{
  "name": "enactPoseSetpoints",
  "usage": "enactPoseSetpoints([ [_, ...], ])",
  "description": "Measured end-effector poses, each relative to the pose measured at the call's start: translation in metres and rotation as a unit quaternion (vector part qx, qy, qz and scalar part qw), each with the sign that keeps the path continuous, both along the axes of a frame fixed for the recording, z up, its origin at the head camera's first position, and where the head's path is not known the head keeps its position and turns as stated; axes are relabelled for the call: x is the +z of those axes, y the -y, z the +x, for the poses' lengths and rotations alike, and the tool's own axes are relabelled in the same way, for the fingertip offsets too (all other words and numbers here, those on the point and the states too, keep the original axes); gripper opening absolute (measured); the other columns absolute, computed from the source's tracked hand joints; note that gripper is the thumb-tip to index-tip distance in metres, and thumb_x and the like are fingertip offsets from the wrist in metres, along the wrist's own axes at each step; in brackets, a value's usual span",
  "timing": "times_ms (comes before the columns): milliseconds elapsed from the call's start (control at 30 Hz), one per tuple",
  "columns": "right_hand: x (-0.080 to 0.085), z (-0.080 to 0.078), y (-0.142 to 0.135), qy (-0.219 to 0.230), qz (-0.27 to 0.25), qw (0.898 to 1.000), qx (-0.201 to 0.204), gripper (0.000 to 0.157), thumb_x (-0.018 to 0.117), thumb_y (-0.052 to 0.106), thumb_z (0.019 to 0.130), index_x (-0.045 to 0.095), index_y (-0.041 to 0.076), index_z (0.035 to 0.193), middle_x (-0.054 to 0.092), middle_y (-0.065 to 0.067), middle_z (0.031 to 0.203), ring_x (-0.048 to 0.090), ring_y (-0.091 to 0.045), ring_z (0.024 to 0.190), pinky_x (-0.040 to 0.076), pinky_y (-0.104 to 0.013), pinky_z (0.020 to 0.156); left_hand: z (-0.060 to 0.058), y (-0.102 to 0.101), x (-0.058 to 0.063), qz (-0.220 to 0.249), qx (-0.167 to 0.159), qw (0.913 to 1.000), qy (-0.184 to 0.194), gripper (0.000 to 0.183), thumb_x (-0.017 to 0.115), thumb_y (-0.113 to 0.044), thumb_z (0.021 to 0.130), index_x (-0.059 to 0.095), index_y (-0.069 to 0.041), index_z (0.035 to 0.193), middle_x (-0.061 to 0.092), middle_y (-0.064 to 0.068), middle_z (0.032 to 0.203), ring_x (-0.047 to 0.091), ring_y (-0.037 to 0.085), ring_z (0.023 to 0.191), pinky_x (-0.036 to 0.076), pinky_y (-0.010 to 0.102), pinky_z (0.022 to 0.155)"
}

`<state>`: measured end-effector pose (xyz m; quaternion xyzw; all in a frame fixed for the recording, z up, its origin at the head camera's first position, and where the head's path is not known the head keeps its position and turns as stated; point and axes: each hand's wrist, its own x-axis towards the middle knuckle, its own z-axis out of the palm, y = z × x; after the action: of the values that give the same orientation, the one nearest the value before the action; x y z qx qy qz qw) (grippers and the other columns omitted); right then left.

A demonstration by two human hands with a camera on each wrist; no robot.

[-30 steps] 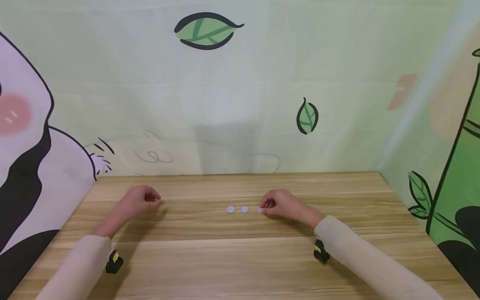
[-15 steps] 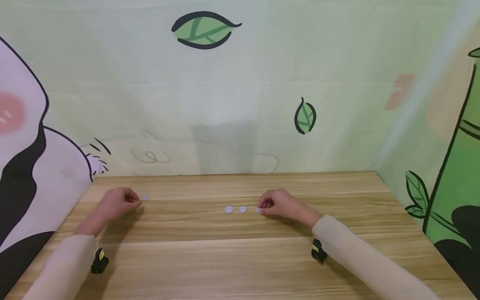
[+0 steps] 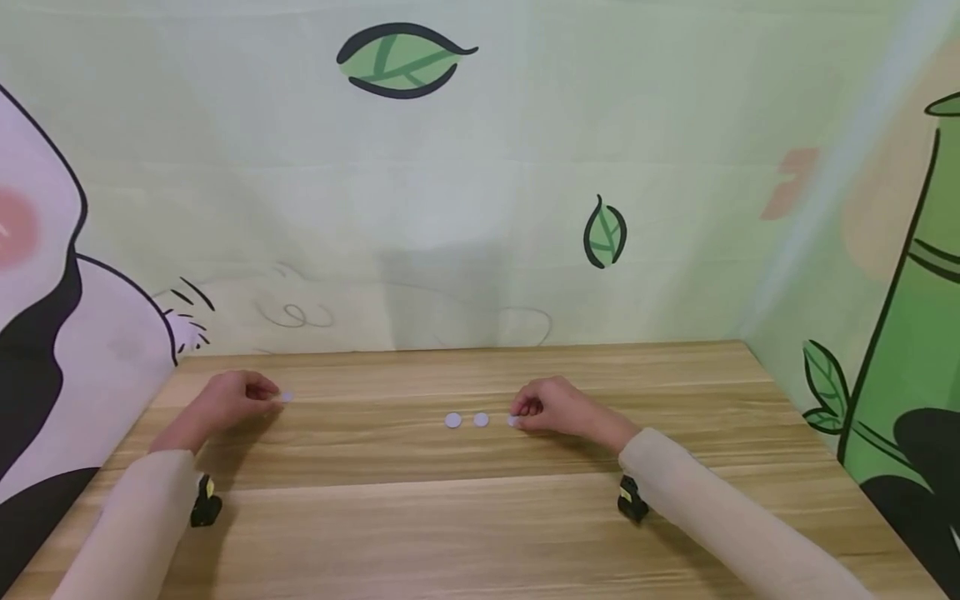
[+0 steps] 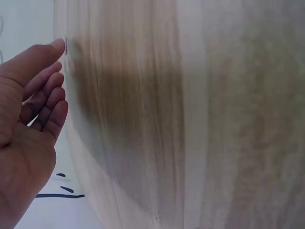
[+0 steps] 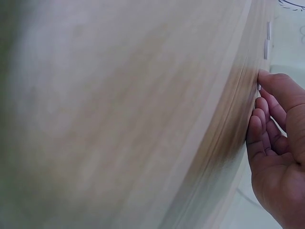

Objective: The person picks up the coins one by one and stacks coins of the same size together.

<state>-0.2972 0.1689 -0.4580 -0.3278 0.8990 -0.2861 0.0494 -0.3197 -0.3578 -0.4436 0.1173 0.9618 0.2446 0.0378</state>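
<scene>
In the head view, my left hand (image 3: 232, 407) is low over the left part of the wooden table. Its thumb and index fingertips pinch the near side of a small pale round disc (image 3: 287, 397). A thin edge of that disc (image 4: 66, 45) shows at the thumb tip in the left wrist view. Right of centre, my right hand (image 3: 558, 407) holds another pale disc (image 3: 512, 422) between thumb and index finger at the tabletop. Two more flat discs lie just left of it, one close by (image 3: 481, 420) and one farther (image 3: 453, 421).
The wooden table (image 3: 420, 533) reaches back to a pale green cloth backdrop (image 3: 480, 167) printed with leaves and other cartoon figures. Both sleeved forearms come in from the front corners, each with a small black device, left (image 3: 206, 500) and right (image 3: 632, 500), at the wrist.
My left hand moved left, uncovering the disc beneath its fingers, then came slightly right so its fingertips meet that disc. My right hand stays at its disc. The head view shifts slightly.
</scene>
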Motion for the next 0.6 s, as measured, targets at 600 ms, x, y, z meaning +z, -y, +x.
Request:
enactPoseSetpoints([
  [600,0.0037,0.0011,0.0022,0.015,0.006,1.000,-0.012,0.009,0.079,0.017,0.090,0.075,0.009,0.092,0.067,0.005,0.084,0.056,-0.004,0.076,0.049,-0.020,0.071,-0.0112,-0.0043,-0.0074,0.014,-0.030,0.9993,0.015,0.020,0.074,-0.014,0.093,0.074,0.001,0.106,0.072,0.008,0.097,0.063,0.021,0.090,0.053,0.041,0.082],
])
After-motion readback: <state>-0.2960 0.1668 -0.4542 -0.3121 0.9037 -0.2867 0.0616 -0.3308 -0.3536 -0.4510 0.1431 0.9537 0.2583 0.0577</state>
